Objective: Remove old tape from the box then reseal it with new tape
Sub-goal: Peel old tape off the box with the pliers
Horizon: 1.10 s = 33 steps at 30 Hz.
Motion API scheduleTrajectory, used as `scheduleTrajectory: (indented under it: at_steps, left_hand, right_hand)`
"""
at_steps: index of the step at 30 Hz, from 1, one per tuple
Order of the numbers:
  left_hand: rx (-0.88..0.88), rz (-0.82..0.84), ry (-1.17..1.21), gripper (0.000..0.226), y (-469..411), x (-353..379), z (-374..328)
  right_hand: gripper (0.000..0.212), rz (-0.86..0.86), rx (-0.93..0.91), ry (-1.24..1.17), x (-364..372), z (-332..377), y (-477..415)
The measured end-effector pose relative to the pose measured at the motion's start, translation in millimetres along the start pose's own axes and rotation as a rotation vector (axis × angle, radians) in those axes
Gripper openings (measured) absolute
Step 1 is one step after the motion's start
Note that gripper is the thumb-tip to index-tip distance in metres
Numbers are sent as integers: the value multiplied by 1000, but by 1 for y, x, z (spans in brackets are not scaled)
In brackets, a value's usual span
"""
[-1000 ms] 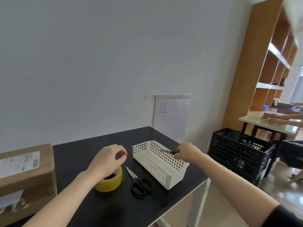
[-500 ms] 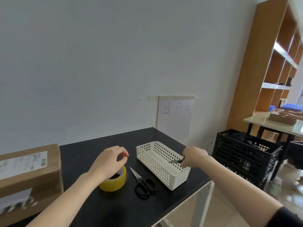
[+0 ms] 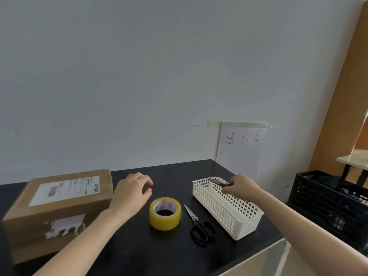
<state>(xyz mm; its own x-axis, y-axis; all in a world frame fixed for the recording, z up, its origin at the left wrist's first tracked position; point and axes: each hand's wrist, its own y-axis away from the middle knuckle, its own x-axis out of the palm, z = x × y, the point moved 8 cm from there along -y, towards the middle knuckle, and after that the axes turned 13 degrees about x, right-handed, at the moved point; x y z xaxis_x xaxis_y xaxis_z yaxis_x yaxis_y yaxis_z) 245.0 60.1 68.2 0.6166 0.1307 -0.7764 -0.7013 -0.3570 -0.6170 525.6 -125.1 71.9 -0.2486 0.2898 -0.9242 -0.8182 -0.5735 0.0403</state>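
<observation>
Right hand [image 3: 242,188] is gripping a small blade [image 3: 217,182] over the white basket [image 3: 225,212].
Left hand [image 3: 132,193] is hovering loosely curled, holding nothing, between box [image 3: 59,204] and yellow tape roll [image 3: 165,213]; box is sitting at the roll's 9 o'clock on the table [image 3: 179,172], scissors [image 3: 200,226] lying at 3 o'clock.

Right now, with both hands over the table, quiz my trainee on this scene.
1. True or false: the left hand grips the yellow tape roll.
2. What lies between the tape roll and the white basket? A scissors, B stapler, C marker.
3. Which hand holds the slim dark tool?
Key: 1 false, the left hand hovers apart from it; 2 A; 3 the right hand.
</observation>
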Motion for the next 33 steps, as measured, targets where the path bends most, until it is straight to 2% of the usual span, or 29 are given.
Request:
scheduleTrajectory:
  at_steps: [8, 15, 23, 30, 33]
  left_hand:
    - [-183, -16, -129, 31, 24, -24, 43]
    - [-186, 25, -137, 43, 43, -37, 62]
    - [-152, 18, -162, 39, 74, -65, 85]
    - [-165, 43, -175, 33, 98, -82, 100]
    - [-167, 52, -180, 29, 106, -86, 106]
  right_hand:
    - [24, 19, -90, -59, 20, 56, 9]
    - [24, 65, -158, -67, 46, 101, 28]
    - [37, 150, -243, -61, 90, 153, 46]
    - [33, 151, -267, 1, 124, 189, 63]
    - [35, 82, -303, 111, 135, 201, 71]
